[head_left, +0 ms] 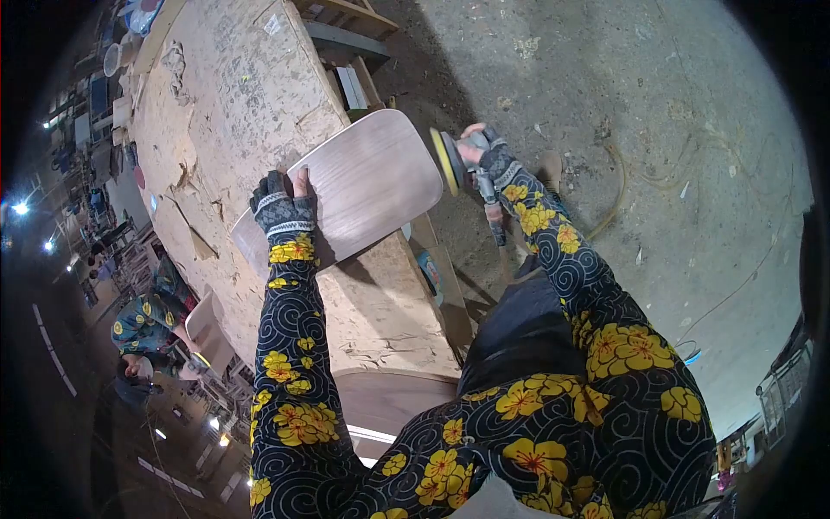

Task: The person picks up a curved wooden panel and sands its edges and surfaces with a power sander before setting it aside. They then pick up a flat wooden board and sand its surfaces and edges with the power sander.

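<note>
A pale wood-grain panel (376,186) with rounded corners lies on the workbench, one end reaching past the bench edge. My left hand (285,206), in a grey patterned glove with bare fingertips showing, grips the panel's near left side, thumb on its upper face. In my right hand (484,151), also gloved, is an air sander (454,164) with a round yellow-edged pad. The sander is tilted on its side just off the panel's right end, and a narrow gap shows between them.
The worn workbench (233,95) carries scraps of torn covering. Under its edge are wooden boxes (354,86). A brown curved panel (389,394) lies close to my body. An air hose (621,186) loops over the concrete floor. At far left, another person (143,329) works on a similar panel.
</note>
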A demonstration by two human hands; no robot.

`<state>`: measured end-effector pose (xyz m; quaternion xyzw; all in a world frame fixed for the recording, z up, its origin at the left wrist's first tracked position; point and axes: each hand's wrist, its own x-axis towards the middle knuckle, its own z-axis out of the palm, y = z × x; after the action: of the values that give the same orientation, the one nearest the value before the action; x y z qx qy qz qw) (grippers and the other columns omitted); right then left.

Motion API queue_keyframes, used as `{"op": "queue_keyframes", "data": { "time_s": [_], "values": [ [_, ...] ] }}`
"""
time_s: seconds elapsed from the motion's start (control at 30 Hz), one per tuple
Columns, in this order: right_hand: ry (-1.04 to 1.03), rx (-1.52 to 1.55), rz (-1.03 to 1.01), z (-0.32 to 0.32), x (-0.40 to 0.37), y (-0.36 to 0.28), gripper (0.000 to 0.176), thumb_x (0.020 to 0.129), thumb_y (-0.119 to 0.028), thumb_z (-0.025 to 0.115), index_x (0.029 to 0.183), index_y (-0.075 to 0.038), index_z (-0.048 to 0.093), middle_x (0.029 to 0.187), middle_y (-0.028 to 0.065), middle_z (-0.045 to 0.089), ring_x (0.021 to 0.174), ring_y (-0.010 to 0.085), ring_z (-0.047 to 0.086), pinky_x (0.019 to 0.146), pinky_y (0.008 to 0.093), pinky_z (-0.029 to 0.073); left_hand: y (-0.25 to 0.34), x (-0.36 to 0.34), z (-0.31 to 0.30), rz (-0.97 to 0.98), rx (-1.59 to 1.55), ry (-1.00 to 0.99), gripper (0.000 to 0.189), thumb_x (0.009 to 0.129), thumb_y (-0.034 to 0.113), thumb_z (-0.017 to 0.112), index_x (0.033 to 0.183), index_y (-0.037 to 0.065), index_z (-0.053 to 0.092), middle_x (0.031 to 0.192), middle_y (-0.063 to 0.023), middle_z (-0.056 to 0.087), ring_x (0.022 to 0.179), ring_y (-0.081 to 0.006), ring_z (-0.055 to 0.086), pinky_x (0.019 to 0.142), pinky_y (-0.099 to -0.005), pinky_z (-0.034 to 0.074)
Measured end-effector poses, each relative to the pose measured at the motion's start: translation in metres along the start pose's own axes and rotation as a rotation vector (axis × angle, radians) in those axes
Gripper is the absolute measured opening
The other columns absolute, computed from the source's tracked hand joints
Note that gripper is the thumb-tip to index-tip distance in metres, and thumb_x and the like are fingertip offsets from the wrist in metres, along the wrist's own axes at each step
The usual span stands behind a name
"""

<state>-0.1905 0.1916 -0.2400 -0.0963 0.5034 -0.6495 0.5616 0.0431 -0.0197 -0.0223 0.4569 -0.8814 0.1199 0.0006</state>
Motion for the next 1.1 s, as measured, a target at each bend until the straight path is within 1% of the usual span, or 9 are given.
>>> {"op": "queue_keyframes", "data": {
  "time_s": [0.1,0.37,0.43,0.53,0.6,0.63,0.87,1.0,1.1],
  "values": [
    [-0.010,-0.077,0.113,0.008,-0.015,-0.020,0.041,0.071,-0.023,0.085,0.101,-0.015,0.059,0.087,0.0050,0.061,0.077,0.0166,0.061,0.067,0.0335,0.054,0.003,0.002,-0.006,0.004,0.003,-0.010,0.048,0.089,0.048,0.059,0.105,0.003,0.064,0.096,-0.0165,0.064,0.095,-0.0374,0.058,0.088,-0.0497,0.042],
    [0.004,-0.242,-0.033,-0.007,-0.043,0.082,0.040,0.067,-0.027,0.087,0.095,-0.012,0.062,0.085,0.0046,0.062,0.085,0.0162,0.059,0.081,0.0328,0.050,0.000,0.001,-0.002,0.034,-0.011,0.018,0.046,0.089,0.047,0.059,0.105,0.004,0.065,0.096,-0.0161,0.064,0.094,-0.0372,0.058,0.087,-0.0494,0.042],
    [0.121,-0.270,-0.097,-0.012,-0.035,0.114,0.039,0.068,-0.027,0.086,0.094,-0.013,0.062,0.086,0.0046,0.062,0.082,0.0169,0.060,0.075,0.0343,0.052,0.002,0.001,-0.002,0.022,-0.022,0.026,0.046,0.089,0.047,0.059,0.105,0.004,0.065,0.095,-0.0160,0.064,0.094,-0.0371,0.058,0.087,-0.0493,0.042],
    [0.139,-0.020,0.249,0.000,-0.053,0.029,0.036,0.074,-0.024,0.082,0.099,-0.014,0.058,0.086,0.0048,0.061,0.073,0.0181,0.062,0.055,0.0369,0.054,0.002,0.000,-0.004,0.029,-0.019,0.028,0.046,0.089,0.046,0.059,0.105,0.004,0.065,0.096,-0.0162,0.064,0.095,-0.0371,0.058,0.087,-0.0492,0.042],
    [0.170,0.069,-0.022,-0.013,-0.045,0.053,0.037,0.076,-0.022,0.080,0.103,-0.014,0.056,0.087,0.0054,0.061,0.069,0.0188,0.062,0.047,0.0374,0.053,0.002,0.001,-0.004,0.043,-0.010,0.027,0.045,0.089,0.046,0.059,0.105,0.004,0.065,0.096,-0.0164,0.065,0.095,-0.0371,0.058,0.087,-0.0491,0.042],
    [0.108,0.085,0.099,-0.002,-0.059,0.004,0.042,0.076,-0.020,0.080,0.107,-0.013,0.054,0.093,0.0067,0.060,0.077,0.0180,0.061,0.058,0.0357,0.054,0.002,0.001,-0.005,0.048,-0.002,0.024,0.045,0.089,0.046,0.059,0.105,0.004,0.065,0.097,-0.0165,0.065,0.096,-0.0371,0.058,0.088,-0.0491,0.042],
    [0.186,-0.443,-0.297,0.017,-0.069,0.002,0.043,0.077,-0.018,0.079,0.110,-0.010,0.052,0.098,0.0057,0.055,0.090,0.0160,0.055,0.079,0.0327,0.049,0.000,0.002,-0.003,0.061,0.031,-0.002,0.045,0.088,0.045,0.060,0.105,0.004,0.065,0.097,-0.0162,0.065,0.096,-0.0368,0.058,0.087,-0.0489,0.042],
    [0.141,-0.196,-0.007,0.007,-0.052,0.033,0.042,0.078,-0.019,0.080,0.110,-0.013,0.053,0.092,0.0047,0.056,0.078,0.0166,0.058,0.062,0.0331,0.052,0.003,0.001,-0.003,0.016,-0.011,0.012,0.046,0.088,0.046,0.061,0.106,0.004,0.065,0.097,-0.0168,0.065,0.095,-0.0372,0.058,0.087,-0.0487,0.042],
    [0.170,-0.206,0.016,0.002,-0.030,0.066,0.042,0.071,-0.022,0.084,0.103,-0.011,0.057,0.092,0.0060,0.059,0.081,0.0182,0.059,0.069,0.0346,0.050,0.000,0.002,-0.002,0.002,-0.002,-0.015,0.046,0.088,0.046,0.060,0.106,0.004,0.065,0.097,-0.0170,0.065,0.095,-0.0377,0.059,0.088,-0.0490,0.042]
  ]
}}
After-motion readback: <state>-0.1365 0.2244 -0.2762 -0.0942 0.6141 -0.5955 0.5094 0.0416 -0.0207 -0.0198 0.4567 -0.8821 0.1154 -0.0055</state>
